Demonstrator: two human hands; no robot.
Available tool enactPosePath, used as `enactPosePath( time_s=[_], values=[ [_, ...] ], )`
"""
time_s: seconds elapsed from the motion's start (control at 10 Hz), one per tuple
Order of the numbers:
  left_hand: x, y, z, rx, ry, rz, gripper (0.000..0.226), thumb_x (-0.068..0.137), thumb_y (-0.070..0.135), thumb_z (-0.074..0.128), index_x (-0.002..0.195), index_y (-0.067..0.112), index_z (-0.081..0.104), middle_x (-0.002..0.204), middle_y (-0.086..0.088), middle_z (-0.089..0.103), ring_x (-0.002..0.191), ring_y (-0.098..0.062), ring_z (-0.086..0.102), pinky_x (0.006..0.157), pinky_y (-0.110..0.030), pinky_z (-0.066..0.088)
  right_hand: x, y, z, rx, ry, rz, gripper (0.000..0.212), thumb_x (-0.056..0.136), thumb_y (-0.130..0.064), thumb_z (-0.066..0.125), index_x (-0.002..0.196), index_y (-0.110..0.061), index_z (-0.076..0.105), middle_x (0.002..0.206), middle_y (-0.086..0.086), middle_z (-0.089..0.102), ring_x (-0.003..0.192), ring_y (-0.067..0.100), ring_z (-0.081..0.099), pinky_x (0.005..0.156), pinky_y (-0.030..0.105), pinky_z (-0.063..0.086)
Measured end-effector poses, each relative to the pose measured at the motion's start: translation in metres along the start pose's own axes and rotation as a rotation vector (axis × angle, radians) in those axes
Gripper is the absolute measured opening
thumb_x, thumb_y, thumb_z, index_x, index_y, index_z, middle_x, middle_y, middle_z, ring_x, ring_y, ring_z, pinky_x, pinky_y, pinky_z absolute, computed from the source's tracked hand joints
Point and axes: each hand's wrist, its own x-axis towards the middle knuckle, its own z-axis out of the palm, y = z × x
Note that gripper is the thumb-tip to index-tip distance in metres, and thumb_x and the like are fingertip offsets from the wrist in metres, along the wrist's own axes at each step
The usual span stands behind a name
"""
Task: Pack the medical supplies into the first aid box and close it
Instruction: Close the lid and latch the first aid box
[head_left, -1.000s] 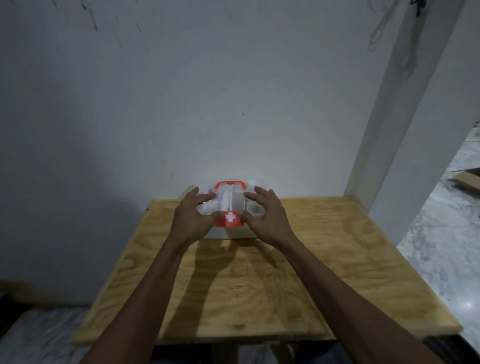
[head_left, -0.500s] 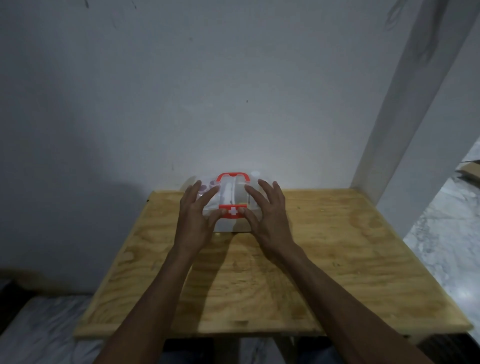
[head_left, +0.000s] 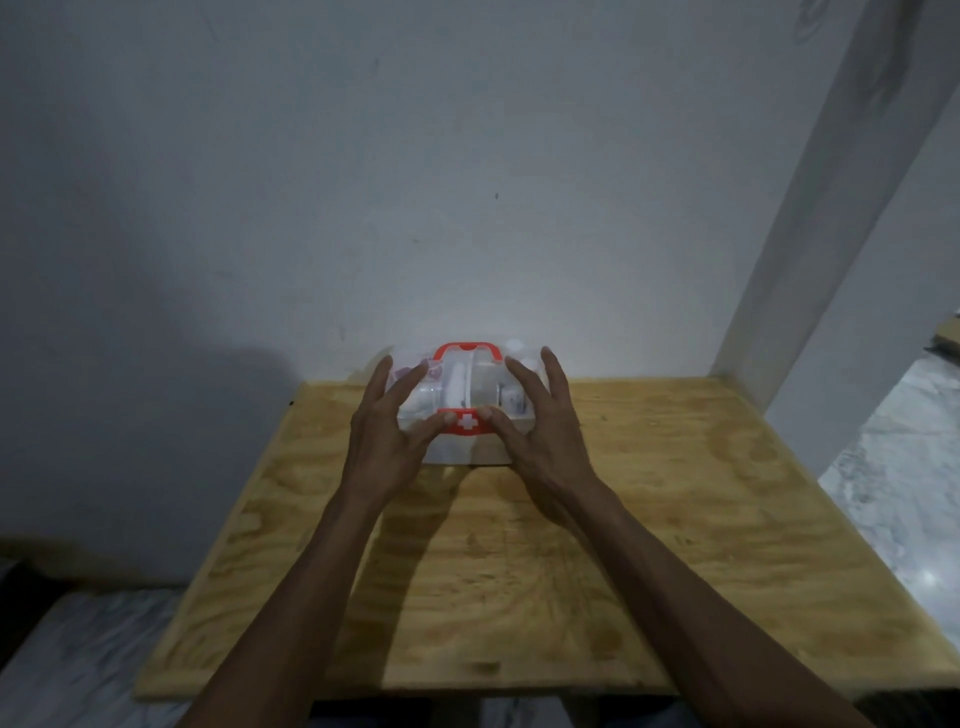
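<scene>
Left hand (head_left: 387, 439) laid flat against the left side of the small clear plastic first aid box (head_left: 465, 410), fingers straight and spread over the lid, thumb tip touching the left end of the red front latch with its white cross (head_left: 466, 421). Right hand (head_left: 540, 434) mirrored on the right side, fingers likewise straight and fanned, thumb tip at the latch's right end. Nothing gripped or pinched by either; both merely pressing on the box (palms low against the front corners, fingertips reaching toward the back edge). Lid down on the box, red carry handle (head_left: 470, 358) folded over the top between the two sets of fingers. Pale supplies dimly visible through the clear lid, too blurred to tell apart. Box standing at the far middle edge of the light plywood desk (head_left: 675, 519), close to the plain white wall (head_left: 415, 182). Forearms stretched across the desk from the near edge. White pillar (head_left: 831, 234) at the right rear corner; grey marbled floor (head_left: 909, 467) beyond it.
</scene>
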Motion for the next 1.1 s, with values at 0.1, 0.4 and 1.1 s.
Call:
enactPosePath(
  time_s=[0.1,0.4,1.1],
  values=[
    [0.009,0.000,0.003,-0.005,-0.001,0.002,0.066,0.080,0.045,0.071,0.140,0.024,0.052,0.158,-0.006,0.030,0.141,-0.025,0.035,0.104,-0.035,0.033,0.012,0.003,0.001,-0.004,-0.013,-0.004,0.070,0.084,-0.065,0.057,0.145,-0.041,0.035,0.163,-0.013,0.003,0.147,0.017,0.018,0.106,0.031,0.026],
    [0.035,0.000,0.012,-0.002,-0.018,-0.015,0.066,0.082,0.044,0.070,0.141,0.023,0.049,0.158,-0.005,0.030,0.141,-0.025,0.034,0.108,-0.043,0.037,0.043,0.013,0.005,-0.011,-0.054,-0.018,0.069,0.086,-0.059,0.059,0.146,-0.037,0.035,0.164,-0.007,0.004,0.148,0.018,0.016,0.105,0.031,0.024],
    [0.008,0.012,0.003,0.133,-0.017,-0.064,0.078,0.079,0.063,0.063,0.145,0.028,0.040,0.154,-0.002,0.038,0.138,-0.024,0.037,0.106,-0.049,0.040,0.005,-0.011,-0.040,-0.004,-0.037,0.061,0.075,0.084,-0.062,0.057,0.148,-0.037,0.028,0.162,-0.005,0.013,0.146,0.017,0.020,0.111,0.042,0.030]
  ],
)
